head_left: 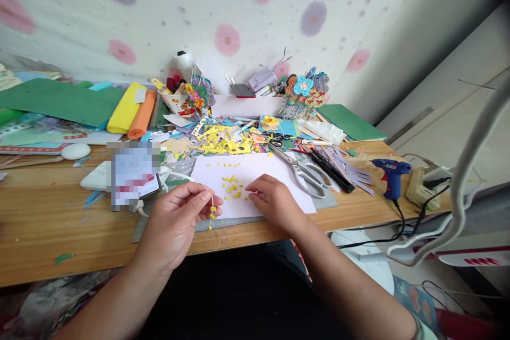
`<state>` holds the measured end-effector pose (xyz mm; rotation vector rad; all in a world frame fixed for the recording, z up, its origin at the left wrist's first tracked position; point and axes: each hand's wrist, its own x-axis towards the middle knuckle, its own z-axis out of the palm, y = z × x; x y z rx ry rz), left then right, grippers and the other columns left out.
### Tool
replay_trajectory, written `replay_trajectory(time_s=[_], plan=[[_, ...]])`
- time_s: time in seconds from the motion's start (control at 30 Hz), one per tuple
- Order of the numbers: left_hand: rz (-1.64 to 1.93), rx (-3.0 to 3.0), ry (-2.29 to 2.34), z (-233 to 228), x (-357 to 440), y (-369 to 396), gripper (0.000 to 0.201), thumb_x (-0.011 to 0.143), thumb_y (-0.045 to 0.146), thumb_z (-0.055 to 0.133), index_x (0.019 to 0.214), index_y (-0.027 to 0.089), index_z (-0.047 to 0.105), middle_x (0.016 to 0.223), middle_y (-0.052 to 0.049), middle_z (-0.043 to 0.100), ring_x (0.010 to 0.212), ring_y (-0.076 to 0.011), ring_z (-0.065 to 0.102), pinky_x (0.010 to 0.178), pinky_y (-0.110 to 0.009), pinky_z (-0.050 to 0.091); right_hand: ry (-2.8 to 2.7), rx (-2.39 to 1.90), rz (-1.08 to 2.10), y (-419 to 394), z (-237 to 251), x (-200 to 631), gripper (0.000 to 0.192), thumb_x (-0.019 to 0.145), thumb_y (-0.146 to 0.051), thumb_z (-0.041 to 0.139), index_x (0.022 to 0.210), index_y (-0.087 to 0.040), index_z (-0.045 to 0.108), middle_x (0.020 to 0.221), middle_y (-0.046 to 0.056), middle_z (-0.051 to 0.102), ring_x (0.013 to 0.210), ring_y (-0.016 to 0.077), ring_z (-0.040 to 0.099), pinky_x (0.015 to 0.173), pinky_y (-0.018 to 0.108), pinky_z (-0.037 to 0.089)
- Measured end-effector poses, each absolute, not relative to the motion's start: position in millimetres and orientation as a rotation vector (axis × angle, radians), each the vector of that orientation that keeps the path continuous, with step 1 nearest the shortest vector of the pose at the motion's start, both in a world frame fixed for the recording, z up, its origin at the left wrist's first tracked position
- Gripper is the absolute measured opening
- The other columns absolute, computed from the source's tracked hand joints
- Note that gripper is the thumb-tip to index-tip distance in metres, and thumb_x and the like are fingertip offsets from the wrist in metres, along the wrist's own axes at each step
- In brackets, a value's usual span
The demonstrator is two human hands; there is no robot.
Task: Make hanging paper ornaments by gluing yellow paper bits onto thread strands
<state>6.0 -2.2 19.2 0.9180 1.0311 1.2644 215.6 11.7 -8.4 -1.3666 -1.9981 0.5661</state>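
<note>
Between thumb and forefinger, my left hand (179, 215) pinches a thin white string (212, 201). Several tiny yellow pieces (212, 216) hang on the string below the fingertips. My right hand (273, 199) hovers low over a white sheet of paper (292, 199), its thumb and forefinger close to small yellow bits (232, 188) scattered on the sheet. Whether a bit sits between those right fingertips is too small to make out. Under the paper a grey mat (239, 222) shows along the near edge.
Behind the sheet lies a heap of yellow paper scraps (223, 139). Large scissors (306, 175) and a black tool (330, 170) rest at its right. Farther right stands a blue glue gun (392, 174) beside a power strip (424, 186). A blurred-out phone (135, 175) is at left.
</note>
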Motion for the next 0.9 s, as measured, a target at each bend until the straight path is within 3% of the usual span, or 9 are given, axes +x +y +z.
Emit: replay_trajectory(time_s=[0.17,0.37,0.53,0.7,0.9], plan=[[1.196,0.911,1.048,13.4,4.7,-2.2,0.023,0.067,0.033,0.081,0.074,0.016,0.067,0.068,-0.007,0.073,0.058,-0.0172,0.067,0.057,-0.027,0.054,-2.209,-1.434,0.43,19.5,-6.3,197.2,0.03,0.085,-0.007,0.058,0.107,-0.02,0.074,0.102,0.009,0.066,0.092,0.021,0.062,0.084,0.032,0.05],[1.156,0.88,1.084,8.8,5.7,-1.6,0.026,0.067,0.035,0.08,0.075,0.016,0.064,0.068,-0.007,0.074,0.057,-0.0183,0.068,0.058,-0.029,0.054,-2.287,-1.453,0.351,25.3,-8.0,194.7,0.023,0.083,-0.007,0.06,0.093,-0.021,0.075,0.099,0.009,0.066,0.086,0.021,0.06,0.078,0.031,0.048],[1.159,0.895,1.071,3.6,7.6,-3.6,0.024,0.069,0.035,0.079,0.075,0.017,0.064,0.069,-0.007,0.074,0.057,-0.0178,0.067,0.058,-0.029,0.052,-2.095,-1.405,0.578,23.2,-5.5,199.7,0.021,0.077,0.0,0.059,0.08,-0.018,0.069,0.089,0.004,0.063,0.082,0.0159,0.059,0.077,0.028,0.047],[1.197,0.985,1.056,-0.8,14.8,-4.5,0.021,0.072,0.035,0.077,0.073,0.017,0.067,0.074,-0.007,0.074,0.065,-0.0181,0.067,0.06,-0.027,0.05,-1.735,-1.176,0.867,13.9,3.0,196.8,0.006,0.08,-0.013,0.064,0.078,-0.018,0.065,0.081,0.001,0.062,0.074,0.0129,0.057,0.07,0.025,0.048],[1.306,1.12,0.958,0.5,19.4,-8.0,0.009,0.079,0.029,0.073,0.077,0.021,0.073,0.097,-0.006,0.075,0.095,-0.0204,0.067,0.088,-0.032,0.05,-1.608,-1.108,0.756,-1.3,11.7,176.0,0.006,0.081,-0.017,0.063,0.075,-0.02,0.064,0.079,0.001,0.062,0.072,0.0134,0.058,0.068,0.026,0.048]])
